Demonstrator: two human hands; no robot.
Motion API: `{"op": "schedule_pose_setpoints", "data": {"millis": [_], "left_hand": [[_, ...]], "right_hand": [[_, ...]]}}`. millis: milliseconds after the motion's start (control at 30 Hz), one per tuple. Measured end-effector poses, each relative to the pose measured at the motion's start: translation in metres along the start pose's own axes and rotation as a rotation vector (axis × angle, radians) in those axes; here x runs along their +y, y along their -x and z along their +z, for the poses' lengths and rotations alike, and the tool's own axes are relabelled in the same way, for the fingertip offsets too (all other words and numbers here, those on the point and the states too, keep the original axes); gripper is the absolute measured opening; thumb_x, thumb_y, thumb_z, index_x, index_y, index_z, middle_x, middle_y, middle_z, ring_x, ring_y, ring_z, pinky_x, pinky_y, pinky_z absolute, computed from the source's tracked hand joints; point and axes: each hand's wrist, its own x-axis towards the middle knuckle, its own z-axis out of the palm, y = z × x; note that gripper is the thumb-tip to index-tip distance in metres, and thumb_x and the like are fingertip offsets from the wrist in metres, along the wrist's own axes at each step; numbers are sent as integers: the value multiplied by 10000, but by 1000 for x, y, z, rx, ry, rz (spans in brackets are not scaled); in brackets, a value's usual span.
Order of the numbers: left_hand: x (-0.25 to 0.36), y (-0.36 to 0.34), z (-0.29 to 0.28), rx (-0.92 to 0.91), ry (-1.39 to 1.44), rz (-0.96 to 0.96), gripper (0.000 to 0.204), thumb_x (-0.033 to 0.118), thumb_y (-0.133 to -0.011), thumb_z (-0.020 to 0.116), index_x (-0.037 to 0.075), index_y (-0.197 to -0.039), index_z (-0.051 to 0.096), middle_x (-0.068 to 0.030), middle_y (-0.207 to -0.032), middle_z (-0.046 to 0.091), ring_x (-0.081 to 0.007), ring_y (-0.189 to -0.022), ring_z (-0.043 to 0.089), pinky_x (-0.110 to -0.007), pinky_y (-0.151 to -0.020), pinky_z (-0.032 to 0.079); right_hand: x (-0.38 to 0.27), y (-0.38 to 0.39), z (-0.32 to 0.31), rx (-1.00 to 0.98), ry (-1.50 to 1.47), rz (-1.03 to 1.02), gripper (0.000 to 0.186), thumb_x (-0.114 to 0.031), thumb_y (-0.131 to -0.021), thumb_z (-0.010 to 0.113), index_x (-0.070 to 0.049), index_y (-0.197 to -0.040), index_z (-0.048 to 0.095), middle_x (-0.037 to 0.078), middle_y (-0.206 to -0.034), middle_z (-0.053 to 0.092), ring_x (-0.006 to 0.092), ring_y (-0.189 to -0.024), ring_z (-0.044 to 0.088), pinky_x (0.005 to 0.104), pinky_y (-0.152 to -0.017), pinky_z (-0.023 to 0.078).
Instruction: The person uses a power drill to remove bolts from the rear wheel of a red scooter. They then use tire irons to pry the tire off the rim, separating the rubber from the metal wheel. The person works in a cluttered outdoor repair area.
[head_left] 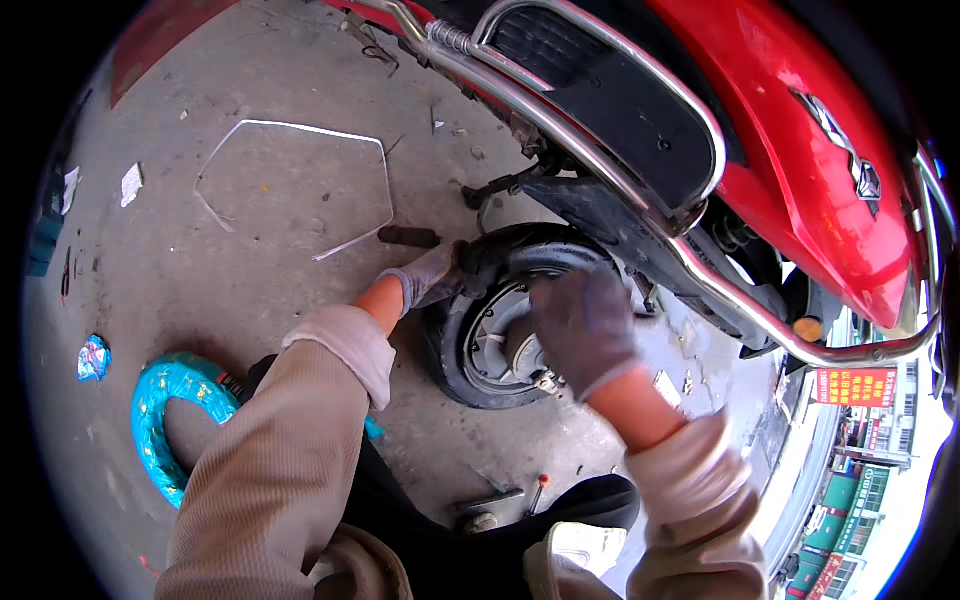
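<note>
A black scooter tire (455, 365) on a silver wheel rim (487, 335) stands beside the red motor scooter (790, 150). My left hand (430, 277), in a grey work glove, grips the tire's upper left edge, its fingertips partly hidden against the dark rubber. My right hand (588, 325), also gloved, is over the right side of the wheel near the hub (524, 350). Motion blurs it, and its fingers cannot be made out. A dark, short cylindrical piece (408, 237) lies on the floor just beyond my left hand.
A tire wrapped in blue plastic (155, 420) lies at the left, near a crumpled blue wrapper (94, 358). White strapping (310, 128) forms a loose loop on the concrete. A red-ended tool (541, 482) is by my knee. The scooter's chrome bar (560, 112) overhangs the right side.
</note>
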Motion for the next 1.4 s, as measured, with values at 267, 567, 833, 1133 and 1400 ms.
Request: {"op": "schedule_pose_setpoints", "data": {"millis": [267, 567, 833, 1133, 1400], "left_hand": [[15, -21, -9, -55, -1, 14, 275, 209, -934, 483, 42, -1110, 612, -76, -978, 681, -180, -832, 612, -330, -825, 489], [22, -14, -3, -176, -8, 173, 394, 273, -970, 468, 27, -1271, 526, -87, -1146, 639, -195, -963, 624, -322, -910, 487], [6, -19, -11, -601, 2283, -886, 542, 402, -1009, 315, 68, -1435, 327, -138, -1411, 434, -238, -1309, 405, -338, -1106, 334], [31, 15, 25, 172, 3270, -753, 476, 230, -997, 344, 117, -1459, 314, -33, -1473, 364, -190, -1357, 300, -426, -1158, 217], [12, -14, 41, 182, 1491, -437, 542, 378, -968, 457, 64, -1402, 372, -114, -1398, 441, -219, -1320, 356, -390, -1119, 308]], "right_hand": [[-17, 29, 27, -144, -100, 270, 310, -127, -833, 506, -100, -1127, 600, 146, -818, 556, 302, -755, 568, 427, -585, 445], [-41, 99, 81, -176, -120, 665, 565, -206, -884, 521, -179, -1432, 383, 198, -928, 575, 394, -806, 608, 469, -637, 510], [-51, 117, 110, 143, -279, 846, 539, -271, -892, 560, -10, -1347, 436, 230, -1090, 624, 373, -805, 622, 450, -687, 506], [-152, 149, 157, 132, -663, 1080, 555, -208, -859, 579, -21, -1358, 422, 234, -1089, 551, 399, -944, 572, 474, -791, 480], [-168, 158, 159, -127, -957, 1267, 369, -162, -907, 509, -61, -1258, 458, 255, -988, 616, 466, -849, 607, 547, -728, 470]]}}
